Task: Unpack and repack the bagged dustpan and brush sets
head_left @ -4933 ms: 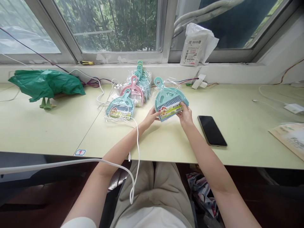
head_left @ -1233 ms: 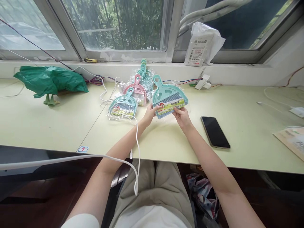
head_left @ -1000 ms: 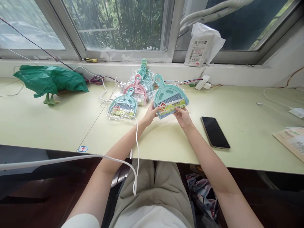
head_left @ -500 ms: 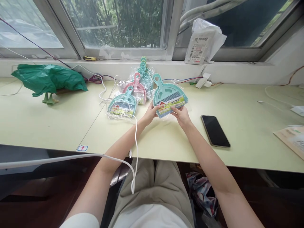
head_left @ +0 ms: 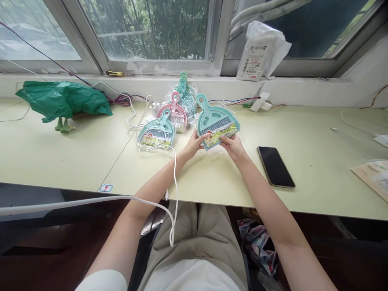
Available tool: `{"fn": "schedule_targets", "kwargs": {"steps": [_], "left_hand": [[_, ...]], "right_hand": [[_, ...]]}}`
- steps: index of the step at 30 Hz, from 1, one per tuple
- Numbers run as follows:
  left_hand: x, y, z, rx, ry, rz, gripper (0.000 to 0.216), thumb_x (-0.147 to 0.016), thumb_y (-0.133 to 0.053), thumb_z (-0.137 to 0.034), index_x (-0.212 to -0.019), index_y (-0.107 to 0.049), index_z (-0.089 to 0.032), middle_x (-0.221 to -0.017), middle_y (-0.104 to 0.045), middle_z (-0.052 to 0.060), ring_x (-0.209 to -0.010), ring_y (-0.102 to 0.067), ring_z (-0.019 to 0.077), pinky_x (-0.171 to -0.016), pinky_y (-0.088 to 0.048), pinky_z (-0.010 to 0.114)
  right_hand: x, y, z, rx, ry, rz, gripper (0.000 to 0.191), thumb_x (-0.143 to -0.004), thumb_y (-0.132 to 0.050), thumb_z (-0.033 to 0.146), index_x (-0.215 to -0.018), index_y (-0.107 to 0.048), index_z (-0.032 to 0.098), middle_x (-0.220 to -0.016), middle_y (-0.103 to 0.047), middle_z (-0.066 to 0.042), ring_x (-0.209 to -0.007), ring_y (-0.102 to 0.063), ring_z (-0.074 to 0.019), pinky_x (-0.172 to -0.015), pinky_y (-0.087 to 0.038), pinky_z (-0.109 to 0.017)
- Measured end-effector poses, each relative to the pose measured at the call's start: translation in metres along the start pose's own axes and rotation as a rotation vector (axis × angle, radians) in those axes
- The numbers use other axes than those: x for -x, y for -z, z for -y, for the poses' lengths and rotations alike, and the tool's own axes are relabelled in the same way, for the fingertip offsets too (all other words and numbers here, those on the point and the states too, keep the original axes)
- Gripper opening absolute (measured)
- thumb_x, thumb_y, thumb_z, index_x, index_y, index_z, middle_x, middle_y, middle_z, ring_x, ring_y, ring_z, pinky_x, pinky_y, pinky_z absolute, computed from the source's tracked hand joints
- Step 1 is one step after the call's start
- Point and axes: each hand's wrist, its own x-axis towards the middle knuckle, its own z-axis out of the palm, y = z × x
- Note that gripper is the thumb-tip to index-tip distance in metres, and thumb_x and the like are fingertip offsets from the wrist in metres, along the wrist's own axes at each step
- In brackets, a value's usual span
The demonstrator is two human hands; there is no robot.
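Note:
I hold a teal mini dustpan-and-brush set [head_left: 214,119] in a clear plastic bag, just above the pale green table [head_left: 91,157]. My left hand [head_left: 195,144] pinches its lower left corner. My right hand [head_left: 233,146] pinches the lower edge by the green and yellow label. Its handle points away from me. To the left lies another teal set [head_left: 157,132] flat on the table. Behind that one a pink set [head_left: 175,113] leans on a row of several teal sets [head_left: 185,95].
A black phone [head_left: 275,166] lies face up to the right of my hands. A green plastic bag [head_left: 62,102] sits at the far left. A white cable [head_left: 174,178] runs from the table over its front edge. A white parcel [head_left: 259,52] stands on the window sill.
The set has stayed in both hands with small shifts and tilts. My right hand's grip moved from the right corner toward the middle of the lower edge.

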Motion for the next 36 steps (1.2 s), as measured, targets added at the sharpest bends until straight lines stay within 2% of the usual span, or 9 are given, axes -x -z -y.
{"fn": "schedule_targets", "kwargs": {"steps": [3, 10, 15, 20, 26, 36], "left_hand": [[0.0017, -0.0003, -0.0011, -0.027, 0.014, 0.018, 0.059, -0.071, -0.07, -0.028, -0.125, -0.048, -0.03, -0.123, -0.059, 0.005, -0.104, -0.062, 0.0223, -0.082, -0.056, 0.039], [-0.0037, 0.005, 0.0074, -0.043, 0.045, 0.034, 0.072, -0.073, -0.062, -0.023, -0.137, -0.033, -0.036, -0.13, -0.054, 0.005, -0.099, -0.063, 0.022, -0.079, -0.058, 0.042], [-0.0018, 0.0044, 0.0045, -0.06, 0.058, 0.054, 0.074, -0.075, -0.059, -0.025, -0.14, -0.024, -0.034, -0.129, -0.055, 0.007, -0.09, -0.066, 0.0195, -0.074, -0.058, 0.039], [0.0009, 0.0026, 0.0011, -0.075, 0.039, 0.067, 0.074, -0.075, -0.061, -0.025, -0.14, -0.025, -0.034, -0.129, -0.055, 0.008, -0.084, -0.068, 0.0178, -0.071, -0.057, 0.035], [0.0007, 0.0019, 0.0022, -0.057, 0.051, 0.058, 0.069, -0.077, -0.061, -0.027, -0.138, -0.03, -0.032, -0.126, -0.057, 0.008, -0.087, -0.068, 0.018, -0.073, -0.057, 0.035], [-0.0007, 0.0033, 0.0054, -0.07, 0.031, 0.028, 0.077, -0.072, -0.064, -0.023, -0.139, -0.028, -0.034, -0.126, -0.058, 0.007, -0.087, -0.066, 0.017, -0.073, -0.056, 0.033]], "right_hand": [[-0.0003, 0.0002, -0.0004, -0.019, 0.011, -0.013, 0.041, -0.055, -0.086, 0.024, -0.091, -0.065, 0.021, -0.097, -0.073, -0.002, -0.094, -0.069, -0.0213, -0.092, -0.056, -0.04], [-0.0009, 0.0028, -0.0013, 0.028, 0.026, -0.023, 0.041, -0.057, -0.086, 0.024, -0.09, -0.063, 0.021, -0.097, -0.073, -0.002, -0.094, -0.069, -0.0217, -0.089, -0.058, -0.04], [0.0001, 0.0005, -0.0034, 0.038, 0.041, -0.015, 0.042, -0.058, -0.084, 0.025, -0.093, -0.061, 0.022, -0.101, -0.072, -0.002, -0.096, -0.069, -0.0215, -0.087, -0.059, -0.038], [0.0013, -0.002, -0.0043, 0.019, 0.036, -0.051, 0.041, -0.057, -0.084, 0.025, -0.091, -0.061, 0.022, -0.102, -0.072, -0.001, -0.097, -0.068, -0.0208, -0.089, -0.058, -0.037], [0.0031, -0.0036, -0.0032, 0.001, 0.031, -0.05, 0.041, -0.058, -0.084, 0.024, -0.092, -0.061, 0.021, -0.103, -0.071, -0.002, -0.098, -0.068, -0.0208, -0.09, -0.058, -0.037], [0.0005, -0.0006, -0.0057, 0.032, 0.05, -0.036, 0.041, -0.06, -0.083, 0.027, -0.094, -0.06, 0.021, -0.104, -0.071, -0.003, -0.098, -0.068, -0.0209, -0.091, -0.057, -0.038]]}}
